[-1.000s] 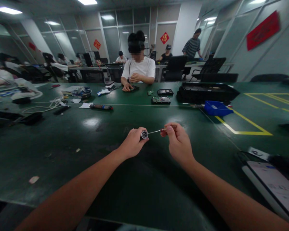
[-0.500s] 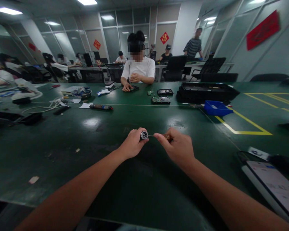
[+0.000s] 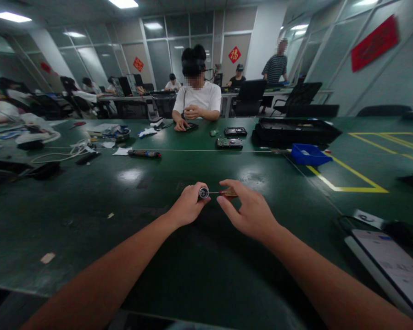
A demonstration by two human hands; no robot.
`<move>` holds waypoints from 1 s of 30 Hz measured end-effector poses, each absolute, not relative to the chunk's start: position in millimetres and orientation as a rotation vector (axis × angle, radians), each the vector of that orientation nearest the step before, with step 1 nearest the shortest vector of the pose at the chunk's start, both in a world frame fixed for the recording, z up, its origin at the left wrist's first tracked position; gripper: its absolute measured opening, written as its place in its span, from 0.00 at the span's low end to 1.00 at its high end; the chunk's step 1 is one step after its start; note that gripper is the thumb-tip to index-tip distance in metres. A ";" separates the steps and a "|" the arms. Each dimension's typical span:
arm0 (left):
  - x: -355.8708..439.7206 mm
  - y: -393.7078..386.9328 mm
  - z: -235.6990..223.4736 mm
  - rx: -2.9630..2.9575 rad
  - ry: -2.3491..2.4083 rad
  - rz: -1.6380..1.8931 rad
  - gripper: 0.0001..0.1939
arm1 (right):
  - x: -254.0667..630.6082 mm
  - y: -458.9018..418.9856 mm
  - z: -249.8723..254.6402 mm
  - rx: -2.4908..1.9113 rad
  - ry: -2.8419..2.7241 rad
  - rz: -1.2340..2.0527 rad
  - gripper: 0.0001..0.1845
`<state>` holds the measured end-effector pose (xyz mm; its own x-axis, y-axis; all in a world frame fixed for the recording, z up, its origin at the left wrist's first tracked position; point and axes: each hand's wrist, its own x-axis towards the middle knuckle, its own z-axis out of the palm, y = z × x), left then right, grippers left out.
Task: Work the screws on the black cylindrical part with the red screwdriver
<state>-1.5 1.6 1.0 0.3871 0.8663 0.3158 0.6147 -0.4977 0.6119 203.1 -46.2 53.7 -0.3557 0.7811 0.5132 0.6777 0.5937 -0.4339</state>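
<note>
One hand, the left hand (image 3: 189,205), is closed around a short dark cylinder (image 3: 203,193), its silver-rimmed open end facing the camera. The right hand (image 3: 223,191) is partly open, thumb and fingers spread apart, with the reddish handle of a screwdriver (image 3: 228,193) between them; how firmly it grips cannot be told. The screwdriver lies roughly level, its thin shaft pointing left at the cylinder. Whether the tip enters the cylinder or only meets its edge is too small to tell. Both hands are above the near middle of the green table (image 3: 179,284), the cylinder between the left thumb and fingers.

Beyond them, near the far edge, two drives (image 3: 229,143) lie one behind the other, with a small green board (image 3: 214,133) just beside them. Right of these sit a long black tray (image 3: 296,133) and, nearer, a blue bin (image 3: 310,156) beside yellow tape (image 3: 361,189). To the left, a dark tool (image 3: 144,154) lies beside white paper (image 3: 122,151), and a pale cable (image 3: 55,158) loops further left. Two scraps (image 3: 47,258) lie on the near left part of the table. A device (image 3: 392,261) with a pale screen rests at the right edge. Across the table, a person (image 3: 198,98) in a white shirt has one hand on a dark object (image 3: 192,127).
</note>
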 end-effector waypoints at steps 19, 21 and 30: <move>1.4 -4.8 10.0 2.464 1.262 0.790 0.07 | 202.7 -14.2 26.0 -1.033 -1.156 1.081 0.14; 1.1 -1.6 7.8 2.424 1.308 0.760 0.06 | 204.7 -10.9 24.9 -1.077 -1.132 1.053 0.14; 2.7 -1.7 6.3 2.314 1.334 0.790 0.07 | 201.9 -25.9 32.8 -1.105 -1.446 0.706 0.11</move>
<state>2.7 -1.7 6.3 0.3997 0.8699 0.2892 0.6721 -0.4926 0.5528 201.9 -25.9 32.8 0.0671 0.9111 0.4066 0.2394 0.3810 -0.8931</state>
